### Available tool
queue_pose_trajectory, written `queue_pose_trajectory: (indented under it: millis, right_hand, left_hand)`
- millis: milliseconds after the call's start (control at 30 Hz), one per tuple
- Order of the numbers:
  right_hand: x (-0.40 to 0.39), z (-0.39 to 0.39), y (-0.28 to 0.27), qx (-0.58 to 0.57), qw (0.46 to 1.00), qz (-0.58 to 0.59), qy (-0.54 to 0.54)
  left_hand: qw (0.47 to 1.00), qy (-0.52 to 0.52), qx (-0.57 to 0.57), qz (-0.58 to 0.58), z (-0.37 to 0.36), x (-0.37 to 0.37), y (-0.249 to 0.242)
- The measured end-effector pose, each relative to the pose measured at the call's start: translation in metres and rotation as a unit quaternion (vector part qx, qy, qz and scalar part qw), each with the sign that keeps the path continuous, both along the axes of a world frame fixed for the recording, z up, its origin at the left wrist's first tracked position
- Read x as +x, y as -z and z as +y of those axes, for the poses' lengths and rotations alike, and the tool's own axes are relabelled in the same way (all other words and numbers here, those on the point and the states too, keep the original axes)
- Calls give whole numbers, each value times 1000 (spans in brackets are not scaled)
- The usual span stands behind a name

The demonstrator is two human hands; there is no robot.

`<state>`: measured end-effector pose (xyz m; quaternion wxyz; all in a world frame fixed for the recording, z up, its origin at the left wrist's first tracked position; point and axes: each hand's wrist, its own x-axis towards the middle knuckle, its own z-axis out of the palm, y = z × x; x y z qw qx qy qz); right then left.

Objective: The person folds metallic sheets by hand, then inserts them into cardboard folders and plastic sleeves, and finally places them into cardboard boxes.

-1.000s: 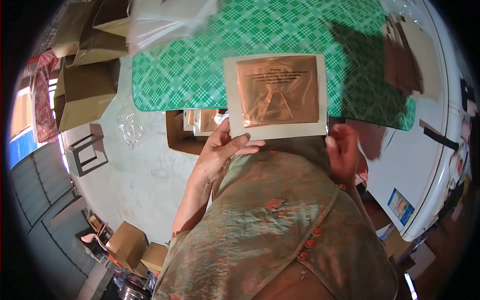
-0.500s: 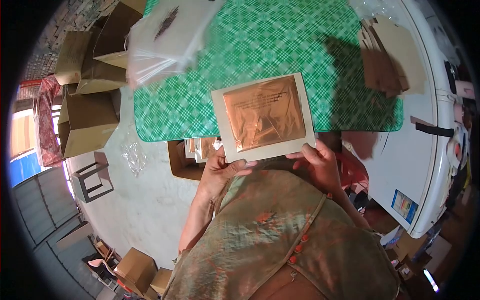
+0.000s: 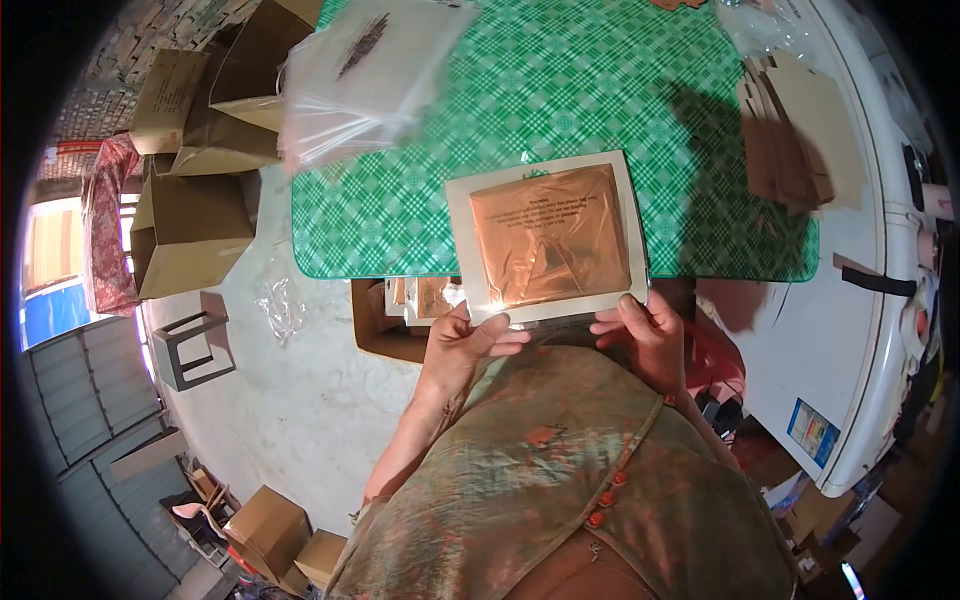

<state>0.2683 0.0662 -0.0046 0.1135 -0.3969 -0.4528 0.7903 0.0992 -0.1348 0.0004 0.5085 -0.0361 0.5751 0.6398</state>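
A cream card with a copper-coloured plastic packet on it, printed with dark text, is held up in front of me over the near table edge. My left hand grips its lower left corner, thumb on the front. At the lower right corner, my right hand pinches the card the same way. Below the table edge on the left, an open cardboard box holds similar cards. The fingers behind the card are partly hidden.
Clear plastic bags lie stacked on the green checked tablecloth. Brown and cream cards pile up at the right. Open cartons stand at the left, near a grey frame stool. A white appliance borders the right.
My view has shifted slightly, so the surroundings appear moved to the right. The card is tilted a little differently, and both hands still hold it.
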Motion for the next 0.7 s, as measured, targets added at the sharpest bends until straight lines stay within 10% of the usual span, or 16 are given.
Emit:
queue_pose_trajectory:
  millis: [533,700]
  right_hand:
    - [-37,53,-27,246,968,-57,-17]
    - [-21,62,-17,570,786,-236,-19]
  left_hand:
    - [990,41,36,129,57,-39,-22]
    - [883,81,-183,424,50,-51,-24]
